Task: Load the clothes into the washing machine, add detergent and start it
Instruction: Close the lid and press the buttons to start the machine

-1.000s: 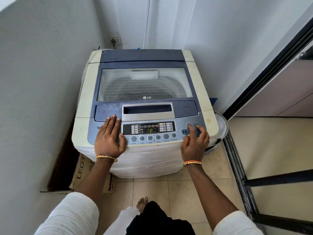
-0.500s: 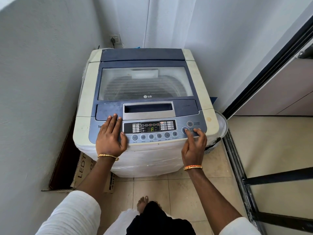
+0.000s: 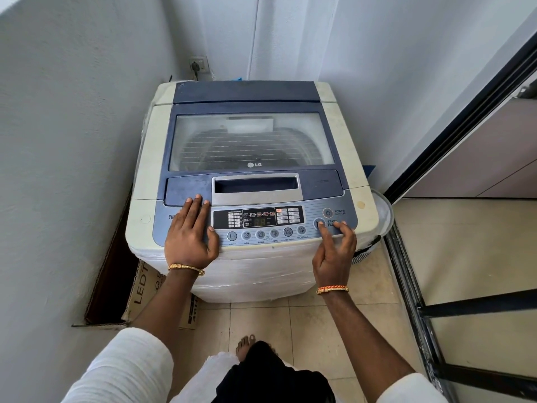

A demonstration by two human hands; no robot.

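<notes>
Washing machine (image 3: 250,175) stands lid-shut in the wall corner, its start/pause button (image 3: 319,223) at the panel's right end under the right hand (image 3: 334,251) forefinger, fingers loosely spread, while the left hand (image 3: 190,234) lies flat and open at the panel's left end.

A cream body and dark blue lid frame were noted on the washing machine (image 3: 151,158). The control panel (image 3: 308,228), under the fingers of both hands, was recorded as grey-blue with fine horizontal lines. A black display (image 3: 258,217) with red indicators was observed between the hands. Pale beige floor tiles (image 3: 316,324) and white walls (image 3: 72,117) were recorded.
</notes>
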